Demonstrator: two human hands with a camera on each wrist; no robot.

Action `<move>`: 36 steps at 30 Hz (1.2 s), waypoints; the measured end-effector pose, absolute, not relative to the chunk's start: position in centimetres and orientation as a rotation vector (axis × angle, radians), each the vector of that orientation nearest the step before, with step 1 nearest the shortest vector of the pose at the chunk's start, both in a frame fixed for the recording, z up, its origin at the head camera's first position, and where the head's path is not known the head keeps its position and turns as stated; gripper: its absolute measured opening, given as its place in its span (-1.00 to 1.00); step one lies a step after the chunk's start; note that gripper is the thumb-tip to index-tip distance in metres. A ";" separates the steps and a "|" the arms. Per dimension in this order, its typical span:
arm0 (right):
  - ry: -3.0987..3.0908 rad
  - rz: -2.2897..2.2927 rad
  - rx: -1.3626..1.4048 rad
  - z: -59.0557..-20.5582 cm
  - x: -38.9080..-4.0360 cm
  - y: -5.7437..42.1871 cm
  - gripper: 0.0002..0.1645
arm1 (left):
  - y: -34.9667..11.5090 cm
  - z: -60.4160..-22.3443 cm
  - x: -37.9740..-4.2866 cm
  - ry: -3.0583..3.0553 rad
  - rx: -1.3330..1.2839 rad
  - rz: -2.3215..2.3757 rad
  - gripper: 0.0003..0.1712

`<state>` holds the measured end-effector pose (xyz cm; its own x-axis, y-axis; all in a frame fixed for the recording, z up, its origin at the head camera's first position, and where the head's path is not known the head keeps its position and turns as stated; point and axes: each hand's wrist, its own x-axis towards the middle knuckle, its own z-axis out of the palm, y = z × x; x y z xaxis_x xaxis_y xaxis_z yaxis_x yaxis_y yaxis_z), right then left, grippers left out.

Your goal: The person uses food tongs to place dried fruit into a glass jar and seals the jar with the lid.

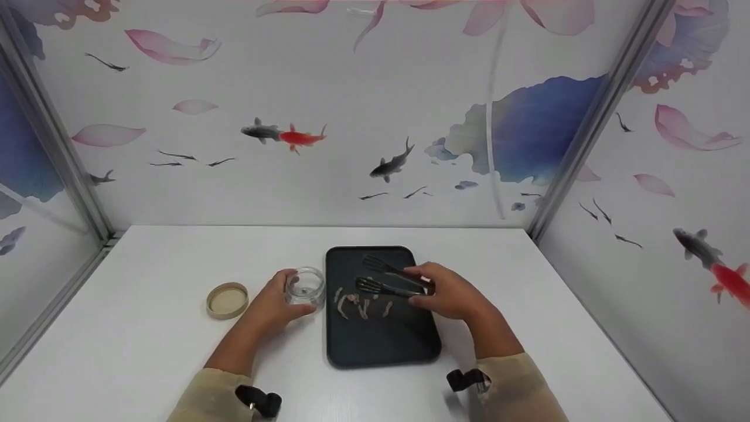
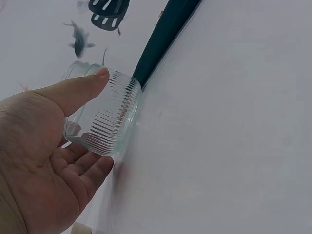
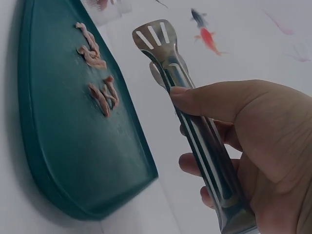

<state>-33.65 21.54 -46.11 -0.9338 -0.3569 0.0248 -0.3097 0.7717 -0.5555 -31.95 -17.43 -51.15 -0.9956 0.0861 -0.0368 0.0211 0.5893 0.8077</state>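
My left hand (image 1: pixel 275 302) grips a clear glass jar (image 1: pixel 305 287) without a lid, just left of the dark tray (image 1: pixel 381 346). Ribbed sides of the jar (image 2: pixel 109 122) show between thumb and fingers in the left wrist view. Something small seems to sit at its bottom; I cannot tell what. In my right hand (image 1: pixel 448 290) is a pair of metal tongs (image 3: pixel 202 141) with slotted heads, held over the tray's right side. The heads stand apart with nothing between them. Several pale, meat-like strips (image 3: pixel 92 56) lie on the tray, left of the tongs.
A round, tan lid (image 1: pixel 227 301) lies on the white table (image 1: pixel 170 269) to the left of my left hand. Printed panels with fish and petals form a back wall (image 1: pixel 351 88) and side walls (image 1: pixel 662 193) around the table.
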 end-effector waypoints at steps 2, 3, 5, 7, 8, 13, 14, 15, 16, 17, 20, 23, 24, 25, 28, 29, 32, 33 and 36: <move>2.868 -0.868 -0.527 -46.2 -33.7 22.2 -0.26 | -17.4 -51.2 -31.9 2.728 0.102 1.392 0.17; 2.866 -0.860 -0.518 -46.3 -33.8 22.5 -0.27 | -17.4 -51.3 -31.9 2.725 0.102 1.394 0.18; 2.864 -0.839 -0.514 -46.4 -33.9 23.1 -0.28 | -17.5 -51.3 -31.9 2.722 0.100 1.394 0.18; 2.856 -0.834 -0.511 -46.5 -34.0 23.6 -0.29 | -17.6 -51.3 -31.9 2.722 0.094 1.393 0.18; 2.849 -0.835 -0.502 -46.6 -34.0 23.8 -0.29 | -17.6 -51.3 -31.9 2.721 0.091 1.395 0.18; 2.806 -0.832 -0.475 -46.6 -34.3 24.6 -0.32 | -17.7 -51.3 -32.0 2.726 0.095 1.385 0.18; 2.801 -0.825 -0.464 -46.6 -34.3 24.7 -0.32 | -17.8 -51.3 -32.0 2.727 0.098 1.383 0.18; 2.795 -0.821 -0.449 -46.6 -34.3 24.7 -0.33 | -17.8 -51.3 -32.0 2.728 0.102 1.381 0.18; 2.790 -0.815 -0.434 -46.6 -34.4 24.8 -0.33 | -17.8 -51.3 -32.0 2.726 0.101 1.384 0.18; 2.783 -0.810 -0.410 -46.6 -34.4 24.9 -0.33 | -17.8 -51.2 -32.0 2.725 0.103 1.385 0.17; 2.766 -0.785 -0.362 -46.5 -34.3 25.1 -0.34 | -17.8 -51.3 -32.1 2.720 0.113 1.389 0.17; 2.754 -0.763 -0.338 -46.5 -34.2 25.2 -0.34 | -17.7 -51.2 -32.1 2.720 0.124 1.393 0.17; 2.753 -0.756 -0.336 -46.5 -34.2 25.3 -0.34 | -17.7 -51.2 -32.1 2.720 0.124 1.395 0.17; 2.753 -0.751 -0.335 -46.6 -34.2 25.3 -0.35 | -17.6 -51.2 -32.0 2.719 0.124 1.395 0.17; 2.757 -0.748 -0.326 -46.8 -34.3 25.4 -0.36 | -17.5 -51.1 -32.0 2.719 0.128 1.397 0.17; 2.757 -0.748 -0.327 -46.8 -34.3 25.4 -0.36 | -17.5 -51.0 -32.0 2.719 0.123 1.390 0.17; 2.756 -0.759 -0.329 -47.0 -34.5 25.6 -0.38 | -17.5 -51.0 -32.0 2.723 0.121 1.365 0.17; 2.756 -0.763 -0.333 -47.1 -34.5 25.6 -0.39 | -17.5 -51.0 -31.9 2.726 0.120 1.356 0.17; 2.760 -0.776 -0.337 -47.3 -34.7 25.7 -0.42 | -17.6 -51.1 -31.9 2.735 0.117 1.334 0.17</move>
<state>-34.67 25.74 -47.26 -0.9409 -0.2873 -0.1796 -0.1515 0.8309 -0.5354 -31.93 -17.58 -51.14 -0.9924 0.1110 -0.0527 0.0268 0.6141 0.7887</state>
